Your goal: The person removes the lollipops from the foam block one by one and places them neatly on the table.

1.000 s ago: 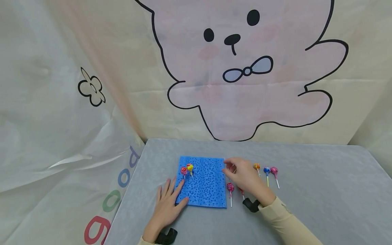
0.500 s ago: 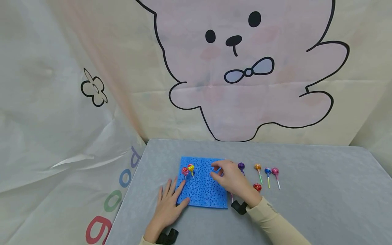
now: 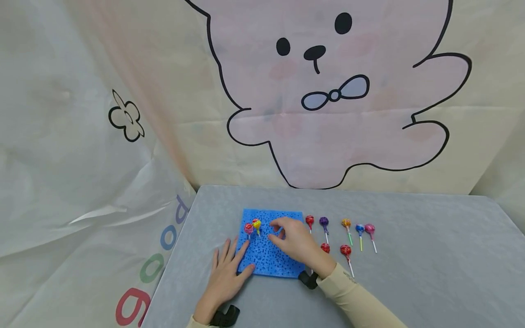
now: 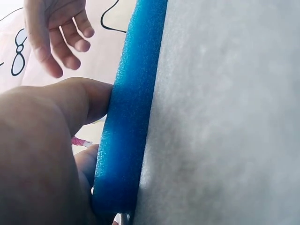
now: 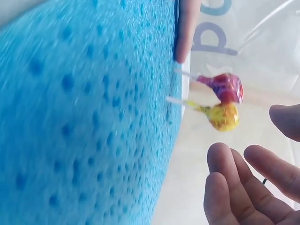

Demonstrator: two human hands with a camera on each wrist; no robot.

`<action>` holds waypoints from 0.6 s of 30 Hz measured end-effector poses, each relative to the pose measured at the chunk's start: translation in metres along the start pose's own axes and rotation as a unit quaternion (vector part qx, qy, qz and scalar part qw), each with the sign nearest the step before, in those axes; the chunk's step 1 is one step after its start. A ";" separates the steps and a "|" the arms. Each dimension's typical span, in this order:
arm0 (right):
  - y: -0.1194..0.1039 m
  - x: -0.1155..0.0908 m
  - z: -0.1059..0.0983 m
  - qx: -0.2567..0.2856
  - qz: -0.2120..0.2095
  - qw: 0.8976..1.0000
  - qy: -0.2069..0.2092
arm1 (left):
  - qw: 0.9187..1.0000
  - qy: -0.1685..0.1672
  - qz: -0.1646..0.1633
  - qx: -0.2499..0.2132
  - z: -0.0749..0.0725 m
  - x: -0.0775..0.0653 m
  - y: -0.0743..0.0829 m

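A blue foam board (image 3: 270, 262) with small holes lies on the table. Near its far left corner, a pink lollipop (image 5: 227, 88) and a yellow lollipop (image 5: 224, 116) stand with their sticks in the foam. Spread fingers of my left hand (image 3: 224, 278) rest on the board's left edge; the left wrist view has the thumb (image 4: 89, 96) against its side. Over the board hovers my right hand (image 3: 293, 239), just right of the two lollipops. Its thumb and fingers are loosely bent and apart, with nothing between them in the right wrist view.
Right of the board lie several wrapped lollipops, among them a purple one (image 3: 324, 221), an orange one (image 3: 346, 223), a blue one (image 3: 360, 228), a pink one (image 3: 370, 228) and a red one (image 3: 346, 249). The grey table (image 3: 430, 255) meets a printed curtain (image 3: 389, 141) behind.
My right hand has moved left, from beside the board's right edge to above its middle, uncovering lollipops on the table. My left hand has stayed in place.
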State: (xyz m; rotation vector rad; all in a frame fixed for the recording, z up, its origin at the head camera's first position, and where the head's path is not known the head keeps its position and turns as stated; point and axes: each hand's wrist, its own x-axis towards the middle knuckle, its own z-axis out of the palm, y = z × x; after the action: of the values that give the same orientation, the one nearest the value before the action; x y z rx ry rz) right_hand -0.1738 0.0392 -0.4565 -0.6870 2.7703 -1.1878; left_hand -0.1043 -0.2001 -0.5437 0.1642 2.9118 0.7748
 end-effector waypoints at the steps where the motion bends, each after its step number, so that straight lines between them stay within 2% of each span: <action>1: -0.001 0.001 0.002 -0.001 -0.004 1.000 -0.002 | 1.000 0.001 0.000 0.000 0.000 0.000 -0.001; 18: -0.015 0.016 0.018 0.008 -0.018 1.000 -0.011 | 1.000 0.004 0.006 0.004 0.000 0.000 -0.001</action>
State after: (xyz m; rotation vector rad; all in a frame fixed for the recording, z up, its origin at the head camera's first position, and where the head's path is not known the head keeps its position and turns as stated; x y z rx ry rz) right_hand -0.1786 0.0117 -0.4569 -0.7478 2.7384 -1.1990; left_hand -0.1042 -0.2011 -0.5441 0.1801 2.9242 0.7674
